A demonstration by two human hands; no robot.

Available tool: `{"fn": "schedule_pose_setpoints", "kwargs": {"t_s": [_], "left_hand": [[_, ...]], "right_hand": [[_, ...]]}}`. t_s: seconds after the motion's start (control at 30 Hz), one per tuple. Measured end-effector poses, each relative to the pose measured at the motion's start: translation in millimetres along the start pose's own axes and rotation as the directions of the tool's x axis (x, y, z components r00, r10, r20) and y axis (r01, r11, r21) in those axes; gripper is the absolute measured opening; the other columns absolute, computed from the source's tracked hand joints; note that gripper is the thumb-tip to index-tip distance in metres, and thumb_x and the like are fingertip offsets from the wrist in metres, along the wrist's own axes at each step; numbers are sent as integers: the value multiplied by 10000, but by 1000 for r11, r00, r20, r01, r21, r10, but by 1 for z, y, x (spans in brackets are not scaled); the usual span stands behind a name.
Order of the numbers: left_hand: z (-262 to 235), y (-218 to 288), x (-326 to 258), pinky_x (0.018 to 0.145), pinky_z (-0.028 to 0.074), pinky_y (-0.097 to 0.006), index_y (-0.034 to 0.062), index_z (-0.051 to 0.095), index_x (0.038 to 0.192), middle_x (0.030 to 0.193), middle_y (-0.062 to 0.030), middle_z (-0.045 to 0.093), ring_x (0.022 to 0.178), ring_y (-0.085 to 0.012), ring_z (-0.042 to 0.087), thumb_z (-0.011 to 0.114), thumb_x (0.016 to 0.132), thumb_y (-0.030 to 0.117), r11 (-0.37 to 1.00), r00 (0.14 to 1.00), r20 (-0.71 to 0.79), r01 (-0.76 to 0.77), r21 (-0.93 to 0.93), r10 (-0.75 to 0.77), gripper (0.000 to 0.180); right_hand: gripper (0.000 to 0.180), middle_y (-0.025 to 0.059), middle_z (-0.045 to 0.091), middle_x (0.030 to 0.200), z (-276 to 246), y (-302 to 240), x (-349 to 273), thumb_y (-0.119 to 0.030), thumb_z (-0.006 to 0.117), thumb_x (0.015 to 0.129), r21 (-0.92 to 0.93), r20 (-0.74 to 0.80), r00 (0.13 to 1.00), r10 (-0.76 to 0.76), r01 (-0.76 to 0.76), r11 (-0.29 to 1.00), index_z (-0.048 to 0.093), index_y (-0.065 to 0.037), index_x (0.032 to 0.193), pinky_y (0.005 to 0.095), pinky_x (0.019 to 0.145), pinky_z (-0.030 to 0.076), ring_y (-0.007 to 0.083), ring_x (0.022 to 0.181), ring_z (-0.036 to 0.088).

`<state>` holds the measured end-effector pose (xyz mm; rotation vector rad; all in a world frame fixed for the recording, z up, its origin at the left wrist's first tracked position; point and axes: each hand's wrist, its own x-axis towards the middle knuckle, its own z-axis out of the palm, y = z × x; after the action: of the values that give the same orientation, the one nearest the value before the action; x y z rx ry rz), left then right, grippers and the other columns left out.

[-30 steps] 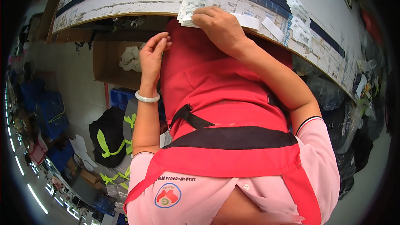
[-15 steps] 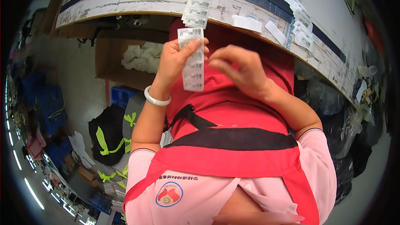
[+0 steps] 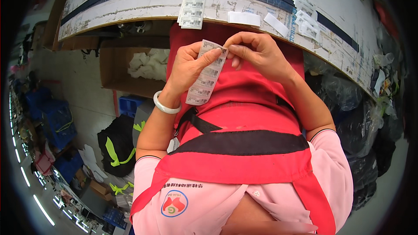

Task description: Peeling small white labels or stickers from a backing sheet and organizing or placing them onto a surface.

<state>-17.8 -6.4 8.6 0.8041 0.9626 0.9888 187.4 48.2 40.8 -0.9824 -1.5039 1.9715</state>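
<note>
My left hand (image 3: pixel 190 67) is closed on a strip of white barcode labels (image 3: pixel 207 77), thumb on top near its upper end. The strip slants, its lower end hanging over my red apron. My right hand (image 3: pixel 261 55) pinches the strip's upper right corner between thumb and forefinger. Whether a single label is lifting there is too small to tell. Beyond my hands, a stack of similar label strips (image 3: pixel 194 2) lies on the table and sticks out over its front edge.
Along the table's edge (image 3: pixel 130 15) lie folded white slips (image 3: pixel 244 18), another white slip (image 3: pixel 276 25) and a cluster of small labels (image 3: pixel 306 21). Below at left stands a cardboard box (image 3: pixel 114 67) with white cloth. Dark plastic bags (image 3: pixel 355 130) fill the lower right.
My right hand has moved up and left to meet the strip's top corner. The strip has tilted from nearly upright to slanting, its top to the right. The view has shifted slightly.
</note>
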Motion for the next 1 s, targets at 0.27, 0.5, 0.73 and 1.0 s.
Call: {"fn": "schedule_pose_setpoints", "kwargs": {"t_s": [0.27,0.5,0.73,1.0], "left_hand": [[0,4,1,609,468,-196,-9,666,978,838,-23,672,702,-53,587,650,913,157,993,991,107,87,-76,-79,178],[19,9,11,650,485,-200,0,657,1005,844,-11,660,736,-60,604,676,876,90,992,993,20,-113,-60,115,159],[18,9,21,607,457,-190,15,666,896,785,4,648,692,-43,579,710,847,81,997,1000,24,0,74,-2,93],[26,0,40,622,450,-201,-21,703,829,831,-18,635,734,-61,576,716,832,59,973,993,113,-53,224,28,82]], "right_hand": [[160,44,634,823,-7,-6,-1,-107,570,946,52,110,993,52,-58,997,627,35,993,219,655,520,84,674,606],[193,44,637,798,-8,22,0,-172,657,887,295,118,982,147,-176,939,636,7,957,207,625,492,94,656,612],[159,17,627,793,-12,9,-10,-156,626,917,282,-126,978,165,-124,951,631,-9,976,210,619,481,71,690,580],[139,0,633,801,-30,19,-17,-143,647,902,21,-285,959,15,-10,1000,659,-7,927,201,629,470,54,688,550]]}}
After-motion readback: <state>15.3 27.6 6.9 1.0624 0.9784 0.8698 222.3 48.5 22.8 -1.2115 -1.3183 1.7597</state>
